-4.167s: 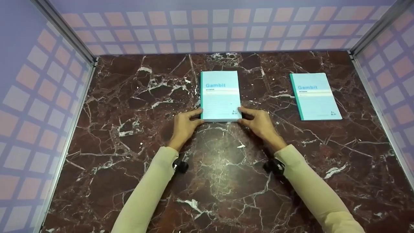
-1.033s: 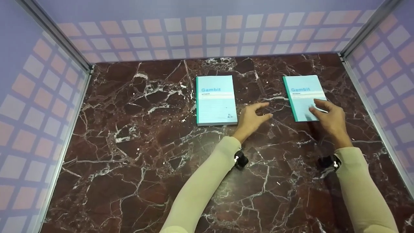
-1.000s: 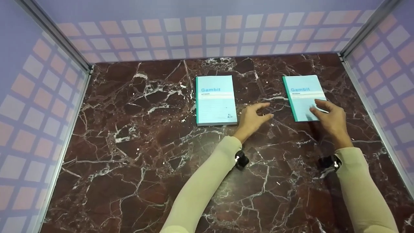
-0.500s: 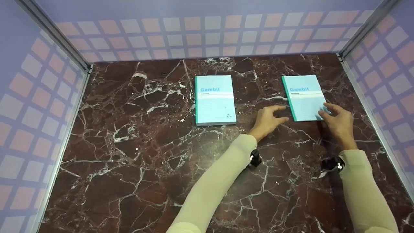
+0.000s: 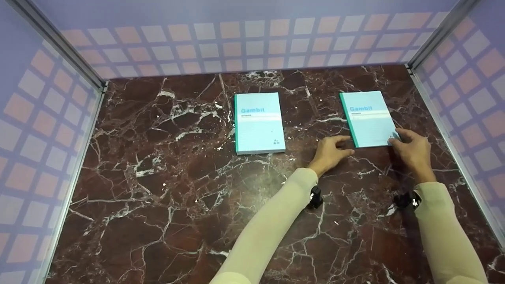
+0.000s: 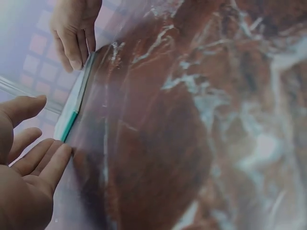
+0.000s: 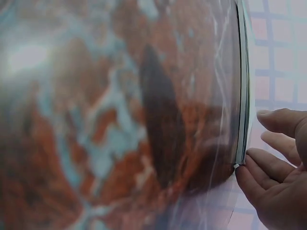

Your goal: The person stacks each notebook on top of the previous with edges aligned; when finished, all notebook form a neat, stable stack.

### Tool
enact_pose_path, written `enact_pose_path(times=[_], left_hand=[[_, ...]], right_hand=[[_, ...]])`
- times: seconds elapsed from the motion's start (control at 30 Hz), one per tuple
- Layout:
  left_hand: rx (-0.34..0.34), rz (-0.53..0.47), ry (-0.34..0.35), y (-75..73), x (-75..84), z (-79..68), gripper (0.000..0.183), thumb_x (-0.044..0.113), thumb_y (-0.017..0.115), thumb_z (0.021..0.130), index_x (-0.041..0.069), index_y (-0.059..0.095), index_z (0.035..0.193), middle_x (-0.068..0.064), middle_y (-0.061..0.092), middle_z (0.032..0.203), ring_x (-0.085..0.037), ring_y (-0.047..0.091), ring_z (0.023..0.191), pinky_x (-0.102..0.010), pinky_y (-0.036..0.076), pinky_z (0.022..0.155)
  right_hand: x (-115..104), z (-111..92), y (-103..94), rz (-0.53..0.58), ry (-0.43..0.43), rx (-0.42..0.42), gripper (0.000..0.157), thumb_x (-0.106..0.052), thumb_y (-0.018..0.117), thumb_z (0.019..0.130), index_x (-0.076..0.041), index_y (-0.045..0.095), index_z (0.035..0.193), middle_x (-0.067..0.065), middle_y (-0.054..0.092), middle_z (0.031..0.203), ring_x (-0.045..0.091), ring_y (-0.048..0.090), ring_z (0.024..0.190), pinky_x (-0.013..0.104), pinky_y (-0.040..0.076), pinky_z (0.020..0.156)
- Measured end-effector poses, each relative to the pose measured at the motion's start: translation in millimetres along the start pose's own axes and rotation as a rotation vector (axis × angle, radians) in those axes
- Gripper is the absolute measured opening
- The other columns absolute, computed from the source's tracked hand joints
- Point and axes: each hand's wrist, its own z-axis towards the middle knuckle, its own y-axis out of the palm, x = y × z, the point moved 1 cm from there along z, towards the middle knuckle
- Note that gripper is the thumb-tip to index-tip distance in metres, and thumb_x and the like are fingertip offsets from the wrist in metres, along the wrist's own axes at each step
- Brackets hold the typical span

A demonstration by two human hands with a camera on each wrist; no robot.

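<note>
A pale blue notebook (image 5: 370, 124) with a green spine and "Gambit" on its cover lies flat at the right of the table. Beside the lower end of its spine is my left hand (image 5: 328, 153), thumb and forefinger spread; in the left wrist view its fingertips come right to the green spine (image 6: 70, 125). My right hand (image 5: 415, 152) is at the lower right corner. The right wrist view has its extended fingers at the notebook's page edge (image 7: 243, 96), the thumb raised apart from them. Neither hand curls round the notebook.
A thicker notebook (image 5: 258, 128), or a stack of matching ones, lies left of both hands. Patterned panels (image 5: 252, 43) wall the dark marbled table (image 5: 158, 228) at the back and both sides. Each wrist wears a small black camera (image 5: 315, 198).
My hands have left the thicker notebook at the middle and come to the right one. Lately the left hand moved right to the spine, and the right hand moved off the cover to its corner.
</note>
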Motion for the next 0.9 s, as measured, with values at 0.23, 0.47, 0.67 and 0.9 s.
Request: enact_pose_path(times=[0.23,0.47,0.67,0.9], left_hand=[[-0.013,-0.051,-0.042,9.7,-3.8,-0.3,0.044,0.011,0.082,0.096,0.009,0.072,0.139,-0.006,0.075,0.126,-0.009,0.070,0.112,-0.011,0.053,0.088],[-0.075,-0.073,-0.080,17.0,0.7,2.4,0.051,0.012,0.083,0.095,0.010,0.068,0.143,-0.004,0.074,0.128,-0.007,0.069,0.111,-0.011,0.052,0.088],[-0.079,-0.079,-0.072,18.3,0.8,4.6,0.051,0.013,0.085,0.093,0.010,0.069,0.142,-0.003,0.073,0.131,-0.006,0.069,0.111,-0.011,0.052,0.089],[-0.022,-0.260,-0.094,21.6,-1.4,0.7,0.042,0.004,0.081,0.094,0.007,0.073,0.136,-0.002,0.073,0.133,-0.010,0.070,0.117,-0.014,0.057,0.084]], right_hand=[[2,-3,-2.3,0.003,0.031,0.005,0.046,-0.026,0.073,0.103,0.002,0.069,0.138,0.009,0.076,0.110,0.004,0.056,0.070,0.018,0.043,0.065],[2,-4,-3.0,0.020,0.061,0.019,0.043,-0.028,0.073,0.102,0.000,0.073,0.134,-0.028,0.060,0.080,0.005,0.056,0.072,0.022,0.043,0.069],[1,-4,-0.2,0.041,0.059,0.027,0.040,-0.027,0.074,0.101,0.001,0.074,0.130,-0.027,0.060,0.081,0.001,0.057,0.070,0.019,0.044,0.068],[1,-6,-0.8,0.116,0.094,0.009,0.041,-0.024,0.073,0.102,0.004,0.072,0.131,-0.029,0.062,0.074,-0.003,0.061,0.063,0.015,0.046,0.055]])
